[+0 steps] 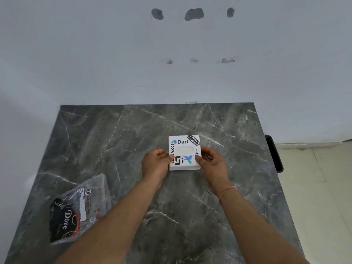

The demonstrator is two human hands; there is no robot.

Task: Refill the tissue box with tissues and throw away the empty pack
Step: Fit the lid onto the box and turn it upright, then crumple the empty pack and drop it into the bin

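A white square tissue box covered in stickers sits on the dark marble table, with an oval opening in its top showing white inside. My left hand grips the box's left edge, thumb on top. On the right edge my right hand holds it the same way. A flattened clear plastic tissue pack with a black printed panel lies on the table at the front left, away from both hands.
The table stands against a white wall with patchy holes. A black object hangs off the table's right edge. Pale tiled floor runs along the right side.
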